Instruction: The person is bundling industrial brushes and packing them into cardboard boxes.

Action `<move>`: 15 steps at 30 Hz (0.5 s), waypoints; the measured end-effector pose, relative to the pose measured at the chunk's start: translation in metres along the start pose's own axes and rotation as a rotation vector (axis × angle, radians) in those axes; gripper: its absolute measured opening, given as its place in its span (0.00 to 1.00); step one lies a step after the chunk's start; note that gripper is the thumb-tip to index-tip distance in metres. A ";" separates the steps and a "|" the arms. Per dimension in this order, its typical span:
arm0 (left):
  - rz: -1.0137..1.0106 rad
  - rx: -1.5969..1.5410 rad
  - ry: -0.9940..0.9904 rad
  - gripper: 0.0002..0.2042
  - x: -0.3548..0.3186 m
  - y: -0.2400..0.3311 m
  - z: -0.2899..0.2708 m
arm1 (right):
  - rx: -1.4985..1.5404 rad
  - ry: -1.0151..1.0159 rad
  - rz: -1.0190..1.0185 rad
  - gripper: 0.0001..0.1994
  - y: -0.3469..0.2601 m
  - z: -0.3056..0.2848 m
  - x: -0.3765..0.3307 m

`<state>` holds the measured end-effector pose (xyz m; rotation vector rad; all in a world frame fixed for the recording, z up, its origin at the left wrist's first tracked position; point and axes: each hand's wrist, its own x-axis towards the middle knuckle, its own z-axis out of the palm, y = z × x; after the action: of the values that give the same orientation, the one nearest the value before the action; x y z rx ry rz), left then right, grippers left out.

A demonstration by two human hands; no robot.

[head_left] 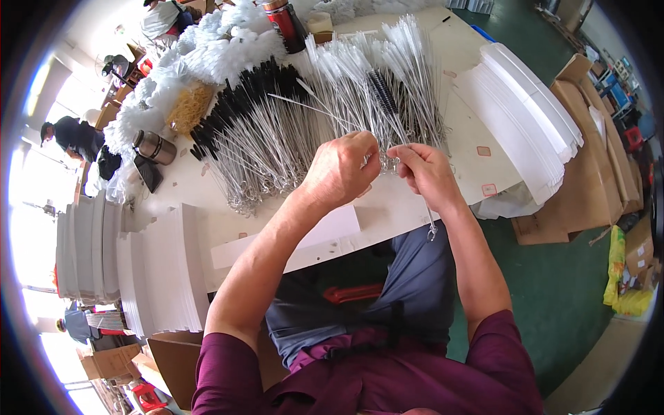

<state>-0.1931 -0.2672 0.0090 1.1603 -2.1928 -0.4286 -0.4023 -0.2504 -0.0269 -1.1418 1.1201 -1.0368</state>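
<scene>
My left hand [344, 169] is closed, its fingers curled in a pinch at the near edge of the brush pile; what they hold is hidden. Close beside it, my right hand [429, 176] pinches a thin wire brush. Its looped wire end [432, 232] hangs below the palm, and a black-bristled brush head [382, 91] slants up from the fingers. Ahead lie many wire-handled brushes: black-bristled ones [249, 97] on the left, white-bristled ones [408, 52] on the right. Their loops point towards me. One thin wire [304, 104] lies slantwise across the pile, reaching near my left hand.
White card stacks stand at the right [519, 117] and left [162, 270] of the table. A white strip [290, 238] lies at the front edge. Further back are a red-black flask [283, 24], a steel cup [153, 147] and clear plastic bags [207, 52]. Cardboard [581, 166] leans at right.
</scene>
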 end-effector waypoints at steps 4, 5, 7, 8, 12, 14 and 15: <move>-0.027 -0.062 0.062 0.04 0.005 0.004 -0.024 | 0.064 -0.067 0.042 0.15 -0.009 0.003 0.016; -0.037 -0.063 0.083 0.04 0.007 0.008 -0.030 | 0.063 -0.066 0.041 0.15 -0.012 0.004 0.020; -0.037 -0.092 0.139 0.04 0.010 0.016 -0.038 | 0.054 -0.009 0.042 0.15 -0.017 0.007 0.028; -0.037 -0.120 0.194 0.04 0.011 0.020 -0.043 | 0.053 -0.014 0.038 0.15 -0.019 0.006 0.032; -0.107 -0.293 0.268 0.03 0.013 0.025 -0.075 | 0.088 0.022 0.009 0.16 -0.015 0.002 0.050; -0.094 -0.430 0.353 0.03 0.014 0.024 -0.095 | 0.112 0.036 0.019 0.16 -0.012 0.000 0.057; -0.095 -0.493 0.394 0.03 0.016 0.026 -0.104 | 0.142 0.064 0.050 0.17 -0.010 -0.003 0.059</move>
<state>-0.1488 -0.2652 0.1077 0.9755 -1.5803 -0.6718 -0.3967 -0.3100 -0.0246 -0.9692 1.1019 -1.1025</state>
